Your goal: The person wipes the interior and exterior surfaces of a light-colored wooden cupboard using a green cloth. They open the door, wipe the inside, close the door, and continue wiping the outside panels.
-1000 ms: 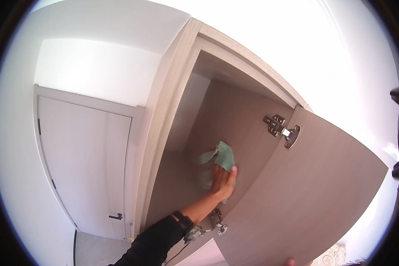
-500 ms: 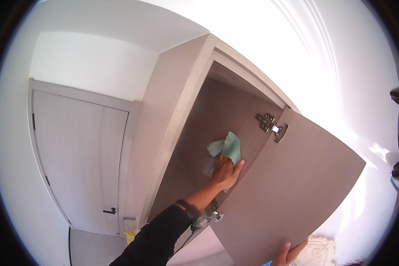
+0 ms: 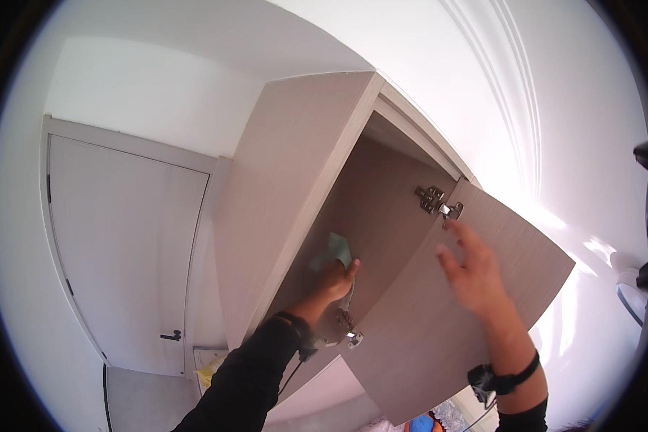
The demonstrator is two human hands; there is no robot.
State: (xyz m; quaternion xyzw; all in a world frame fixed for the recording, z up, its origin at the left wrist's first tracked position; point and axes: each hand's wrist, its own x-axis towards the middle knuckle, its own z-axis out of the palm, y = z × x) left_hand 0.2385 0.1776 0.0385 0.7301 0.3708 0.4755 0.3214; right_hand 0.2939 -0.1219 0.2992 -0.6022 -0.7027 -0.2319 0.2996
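Green cloth (image 3: pixel 334 248) sat inside the cabinet (image 3: pixel 288 158), the left hand (image 3: pixel 333 282) gripping it, fingers curled; the open door (image 3: pixel 428 335) evidently gave access. Outside the cabinet hung the right hand (image 3: pixel 475 277), fingers spread.

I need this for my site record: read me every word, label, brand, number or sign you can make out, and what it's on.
No readable text anywhere in view.
Cabinet door, green cloth, room door: no lettering visible.
Upper hinge: too small to tell if marked.
Yellow item at lower left, blue-and-orange item at the bottom edge: too small to tell if printed.
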